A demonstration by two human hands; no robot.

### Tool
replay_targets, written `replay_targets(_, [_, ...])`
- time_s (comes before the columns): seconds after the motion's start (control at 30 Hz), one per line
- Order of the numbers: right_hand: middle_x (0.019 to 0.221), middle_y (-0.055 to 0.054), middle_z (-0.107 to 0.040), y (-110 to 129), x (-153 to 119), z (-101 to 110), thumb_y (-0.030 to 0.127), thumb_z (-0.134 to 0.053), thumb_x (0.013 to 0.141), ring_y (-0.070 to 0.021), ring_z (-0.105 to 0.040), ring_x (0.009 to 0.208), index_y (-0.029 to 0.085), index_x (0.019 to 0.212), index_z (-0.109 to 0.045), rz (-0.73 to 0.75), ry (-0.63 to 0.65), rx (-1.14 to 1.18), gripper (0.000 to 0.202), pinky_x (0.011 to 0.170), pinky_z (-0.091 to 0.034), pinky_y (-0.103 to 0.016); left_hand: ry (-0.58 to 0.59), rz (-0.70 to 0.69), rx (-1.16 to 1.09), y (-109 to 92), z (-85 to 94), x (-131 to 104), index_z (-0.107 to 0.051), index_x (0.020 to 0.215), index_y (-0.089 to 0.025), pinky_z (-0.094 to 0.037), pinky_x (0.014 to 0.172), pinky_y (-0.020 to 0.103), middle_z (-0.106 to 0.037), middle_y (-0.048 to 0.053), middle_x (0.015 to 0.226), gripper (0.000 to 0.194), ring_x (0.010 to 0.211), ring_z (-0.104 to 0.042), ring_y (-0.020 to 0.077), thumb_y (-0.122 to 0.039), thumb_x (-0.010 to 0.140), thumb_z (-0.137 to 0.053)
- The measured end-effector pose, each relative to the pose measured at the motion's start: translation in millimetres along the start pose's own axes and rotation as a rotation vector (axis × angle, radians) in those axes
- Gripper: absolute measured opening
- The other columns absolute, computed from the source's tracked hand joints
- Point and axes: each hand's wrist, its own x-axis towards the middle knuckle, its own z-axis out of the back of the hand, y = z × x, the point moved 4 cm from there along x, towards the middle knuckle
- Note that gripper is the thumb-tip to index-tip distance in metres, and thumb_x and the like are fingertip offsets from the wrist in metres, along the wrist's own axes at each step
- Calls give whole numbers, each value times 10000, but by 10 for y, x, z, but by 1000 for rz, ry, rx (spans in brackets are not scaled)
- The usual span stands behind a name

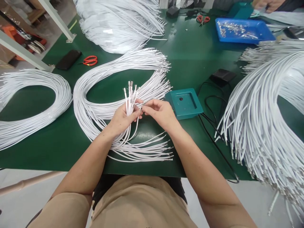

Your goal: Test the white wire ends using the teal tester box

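Observation:
My left hand (123,118) is closed around several white cables (129,103), whose stripped metallic ends point up above the fingers. Thumb and fingertips of my right hand (160,112) pinch the end of one white cable, close beside the left hand's fingertips. Behind and under the hands lies a big looped bundle of white cables (82,91) on the green table. Nearer to me, a loose fan of cable ends (147,151) spreads to the right. A teal device with a recessed top (187,109) sits just right of my right hand.
More cable bundles lie at the left (64,91), the back (114,22) and hanging over the right edge (256,110). A blue tray (223,36) holds small metal parts. Red-handled cutters (90,60), a dark phone-like object (68,59) and black cords (213,139) lie about. Another person's hand (268,4) shows at back right.

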Motion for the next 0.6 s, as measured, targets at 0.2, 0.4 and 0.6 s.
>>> replay_targets(0.2, [874, -83, -650, 137, -56, -45, 209, -424, 932, -190, -555, 830, 155, 846, -619, 500, -65, -893, 219, 774, -408, -320, -15, 74, 0, 55, -23, 42, -562, 1139, -172, -463, 533, 196, -573, -44, 691, 397, 593, -608, 100, -257, 774, -695])
replay_targets(0.4, [913, -112, -688, 142, 29, 143, 138, -437, 905, -251, -544, 898, 136, 920, -629, 493, -82, -1389, 193, 958, -298, -398, -92, 160, 52, 173, -16, 126, -559, 1135, -169, -430, 430, 165, -628, -12, 738, 461, 685, -688, 161, -257, 710, -715])
replay_targets(0.6, [883, -115, -711, 96, 126, 175, 80, -513, 823, -258, -569, 881, 127, 930, -635, 494, 70, -1468, 169, 902, -300, -370, -112, 165, 103, 205, 6, 157, -550, 1136, -164, -442, 425, 165, -647, -3, 748, 462, 679, -698, 167, -247, 706, -697])
